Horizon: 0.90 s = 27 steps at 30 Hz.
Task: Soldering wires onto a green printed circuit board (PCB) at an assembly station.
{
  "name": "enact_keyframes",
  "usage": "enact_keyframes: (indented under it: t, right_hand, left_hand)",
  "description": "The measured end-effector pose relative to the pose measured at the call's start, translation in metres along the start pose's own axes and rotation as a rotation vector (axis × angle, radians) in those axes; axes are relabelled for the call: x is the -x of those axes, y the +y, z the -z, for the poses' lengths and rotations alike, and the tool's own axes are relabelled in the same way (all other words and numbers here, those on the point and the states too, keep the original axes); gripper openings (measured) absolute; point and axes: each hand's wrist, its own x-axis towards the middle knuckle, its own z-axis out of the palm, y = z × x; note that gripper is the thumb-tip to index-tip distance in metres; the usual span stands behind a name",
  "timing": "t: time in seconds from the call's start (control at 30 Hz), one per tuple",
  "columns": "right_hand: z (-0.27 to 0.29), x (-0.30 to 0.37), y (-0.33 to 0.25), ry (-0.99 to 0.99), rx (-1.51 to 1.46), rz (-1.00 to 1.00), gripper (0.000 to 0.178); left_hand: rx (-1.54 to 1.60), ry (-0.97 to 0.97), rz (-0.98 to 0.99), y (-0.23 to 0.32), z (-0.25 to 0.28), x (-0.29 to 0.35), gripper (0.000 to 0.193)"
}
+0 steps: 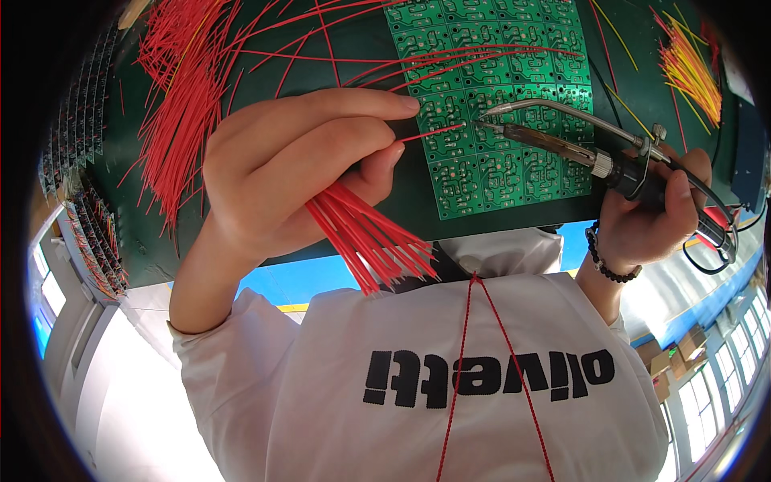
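My left hand is closed round a bunch of red wires, whose stripped ends fan out below the palm. From its fingertips a single red wire reaches onto a green panel of circuit boards, its end among the solder points. My right hand grips a soldering iron with a curved metal feed tube clamped along it. The iron's tip and the tube's mouth meet over the panel, just right of the wire's end. More red wires cross the panel's far part.
A large heap of red wires lies left on the dark green work surface. Yellow and red wires lie at the far right. Populated boards line the left edge. A black cable loops beside my right hand.
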Motion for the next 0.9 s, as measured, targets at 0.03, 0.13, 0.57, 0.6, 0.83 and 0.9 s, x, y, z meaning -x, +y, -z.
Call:
enact_keyframes:
  t: [0.03, 0.13, 0.57, 0.6, 0.83, 0.9]
  right_hand:
    - [0.000, 0.000, 0.000, 0.000, -0.006, 0.000, 0.015]
    - [0.001, 0.000, -0.001, 0.003, -0.028, 0.002, 0.016]
    - [0.002, -0.001, -0.007, 0.030, -0.098, -0.106, 0.016]
    - [0.004, 0.000, -0.006, 0.003, -0.040, -0.062, 0.016]
    - [0.001, 0.000, -0.015, -0.014, -0.054, -0.140, 0.018]
    - [0.000, 0.001, -0.015, -0.020, -0.040, -0.144, 0.018]
  left_hand:
    - [-0.004, -0.004, 0.000, 0.000, 0.001, 0.000, 0.011]
    - [0.018, -0.049, 0.015, 0.003, 0.004, -0.002, 0.010]
    - [-0.017, -0.073, -0.006, 0.008, 0.005, -0.009, 0.018]
    - [-0.033, -0.071, 0.004, 0.008, 0.004, -0.009, 0.017]
    - [-0.065, 0.086, -0.063, 0.000, -0.008, -0.008, 0.019]
    - [-0.073, 0.082, -0.068, 0.000, -0.010, -0.009, 0.019]
